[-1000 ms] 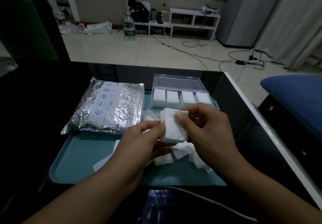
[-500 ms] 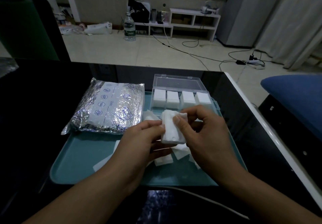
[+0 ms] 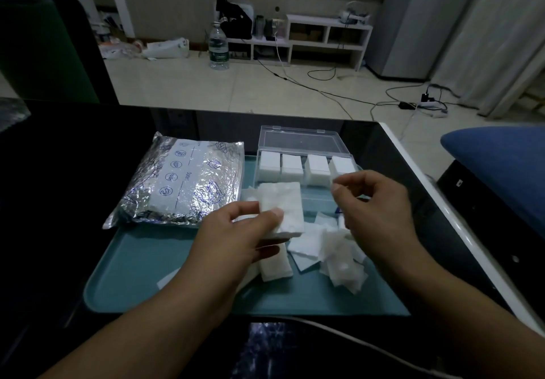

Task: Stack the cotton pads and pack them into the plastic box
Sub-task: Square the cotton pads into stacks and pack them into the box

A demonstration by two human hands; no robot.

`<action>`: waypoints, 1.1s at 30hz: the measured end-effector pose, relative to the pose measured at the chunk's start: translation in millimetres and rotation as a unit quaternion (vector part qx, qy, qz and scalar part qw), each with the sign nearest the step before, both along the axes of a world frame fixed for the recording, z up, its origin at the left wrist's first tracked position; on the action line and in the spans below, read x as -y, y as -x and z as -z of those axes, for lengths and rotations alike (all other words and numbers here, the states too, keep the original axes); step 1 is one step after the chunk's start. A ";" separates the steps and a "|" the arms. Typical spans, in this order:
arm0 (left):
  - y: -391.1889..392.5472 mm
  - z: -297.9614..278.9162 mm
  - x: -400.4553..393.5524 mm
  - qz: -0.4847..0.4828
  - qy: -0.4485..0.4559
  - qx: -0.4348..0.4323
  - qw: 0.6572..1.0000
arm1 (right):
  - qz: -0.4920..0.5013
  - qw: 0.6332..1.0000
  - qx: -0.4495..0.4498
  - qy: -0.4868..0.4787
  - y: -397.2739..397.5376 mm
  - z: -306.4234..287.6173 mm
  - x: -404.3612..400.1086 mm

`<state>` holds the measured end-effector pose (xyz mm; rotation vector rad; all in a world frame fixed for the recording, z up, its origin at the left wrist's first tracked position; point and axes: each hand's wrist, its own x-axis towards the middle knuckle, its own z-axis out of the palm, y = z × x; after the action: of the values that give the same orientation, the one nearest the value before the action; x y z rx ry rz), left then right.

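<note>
Holding a small stack of cotton pads (image 3: pixel 283 207), the left hand (image 3: pixel 241 237) pinches it at the near left corner, thumb on top and fingers curled beneath. Stack sits lifted above the teal tray (image 3: pixel 141 263), tilted slightly, face up toward the camera; judged: this grip keeps the edges exposed for squaring up before packing.

Right hand (image 3: pixel 374 210) hovers just right of the stack, not touching it. Thumb and forefinger are drawn close together, remaining fingers loosely curled. Cannot tell whether a thin pad is caught between the fingertips; nothing is plainly visible there.

Plastic box (image 3: pixel 303 169) stands at the far edge of the tray, lid (image 3: pixel 300 142) open and leaning back. Four upright bundles of pads fill its far row; the near row looks unfilled, though partly hidden by the held stack and the right hand. Judged: the open lid and free near row leave a direct path for the stack, which is just in front of the box.

Loose pads (image 3: pixel 333 248) lie scattered on the tray below and between the hands, more under the left palm. Foil bag (image 3: pixel 182 183) rests on the tray's far left corner, overhanging onto the dark desk (image 3: pixel 59 172), apart from both hands.

Judged status: packing roughly half done; loose pads remain to gather.
</note>
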<state>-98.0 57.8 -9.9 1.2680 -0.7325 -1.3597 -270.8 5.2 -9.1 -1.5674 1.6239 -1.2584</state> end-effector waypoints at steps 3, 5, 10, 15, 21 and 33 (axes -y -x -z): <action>-3.4 2.8 2.5 -0.009 -0.012 -0.005 1.000 | -0.026 0.988 -0.140 -0.053 9.7 5.6 7.8; -4.7 3.9 4.2 -0.013 -0.018 -0.007 1.000 | -0.064 0.954 -0.283 -0.080 8.0 11.3 5.9; -6.3 5.6 4.7 -0.019 -0.021 0.003 1.000 | -0.115 0.879 -0.445 -0.129 -2.8 15.0 -2.7; -6.4 3.9 3.7 -0.017 -0.019 0.009 1.000 | -0.127 0.879 -0.447 -0.110 -9.8 18.1 -6.0; -6.1 2.3 3.1 -0.021 -0.014 0.020 0.999 | -0.132 0.965 -0.210 -0.083 -10.4 1.4 -7.1; 4.3 5.3 1.3 -0.005 -0.015 0.010 1.000 | -0.235 0.959 0.128 -0.096 0.8 -27.4 -21.3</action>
<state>-102.3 56.5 -15.2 1.3090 -0.7213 -1.3561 -271.6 26.4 18.3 -1.4825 1.0891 -0.9669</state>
